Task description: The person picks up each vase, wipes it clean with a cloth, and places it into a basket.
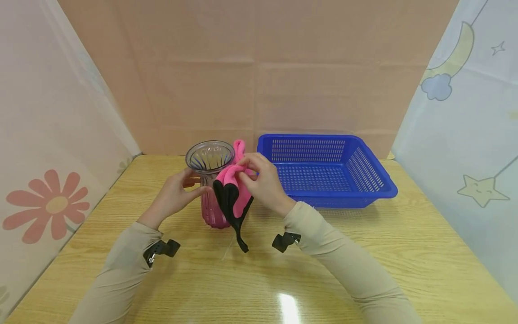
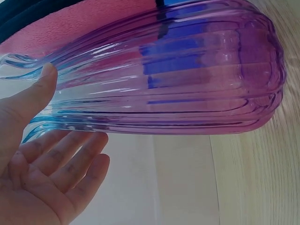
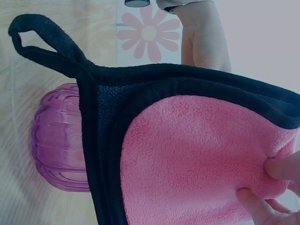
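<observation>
A ribbed glass vase (image 1: 212, 204), clear at the flared rim and pink-purple lower down, stands upright on the table. My left hand (image 1: 174, 193) holds it at the neck; in the left wrist view the thumb (image 2: 44, 86) lies against the glass and the fingers are at its other side. Between thumb and fingertips my right hand (image 1: 265, 180) pinches a pink plush cloth (image 1: 243, 198) with black edging. The cloth hangs folded beside the vase's rim, covering part of its right side. Its black hanging loop (image 3: 44, 40) dangles at the lower corner.
A blue plastic basket (image 1: 323, 193) with slotted walls sits on the wooden table (image 1: 226, 288) behind and right of my right hand. A beige backdrop (image 1: 255, 90) rises behind, with patterned cloths (image 1: 461, 135) along the sides.
</observation>
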### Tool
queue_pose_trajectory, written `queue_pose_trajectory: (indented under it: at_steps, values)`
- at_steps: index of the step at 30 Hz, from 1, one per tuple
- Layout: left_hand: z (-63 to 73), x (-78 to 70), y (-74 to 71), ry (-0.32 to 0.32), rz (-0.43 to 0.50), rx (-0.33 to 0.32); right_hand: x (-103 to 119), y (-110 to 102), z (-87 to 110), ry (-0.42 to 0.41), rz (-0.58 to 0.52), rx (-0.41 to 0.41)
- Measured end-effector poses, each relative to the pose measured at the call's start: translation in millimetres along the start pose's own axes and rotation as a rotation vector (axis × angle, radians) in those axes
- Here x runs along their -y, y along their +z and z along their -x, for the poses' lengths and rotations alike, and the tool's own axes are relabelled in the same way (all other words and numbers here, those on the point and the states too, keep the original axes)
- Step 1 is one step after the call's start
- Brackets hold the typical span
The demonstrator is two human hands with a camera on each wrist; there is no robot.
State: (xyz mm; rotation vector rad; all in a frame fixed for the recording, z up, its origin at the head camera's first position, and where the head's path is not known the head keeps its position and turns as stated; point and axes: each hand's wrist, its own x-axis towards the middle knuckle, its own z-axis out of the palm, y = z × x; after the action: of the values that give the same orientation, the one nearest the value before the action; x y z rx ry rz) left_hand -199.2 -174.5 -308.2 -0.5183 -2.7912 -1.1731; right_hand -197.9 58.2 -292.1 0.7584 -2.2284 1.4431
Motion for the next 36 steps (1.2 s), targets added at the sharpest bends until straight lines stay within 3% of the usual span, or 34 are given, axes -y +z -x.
queue_pose_trajectory:
  at_steps: [36]
  values:
    - [1.2, 2.6, 0.6, -0.010, 0.014, -0.009, -11.0, 16.5, 11.7, -0.063, 0.103, 0.045]
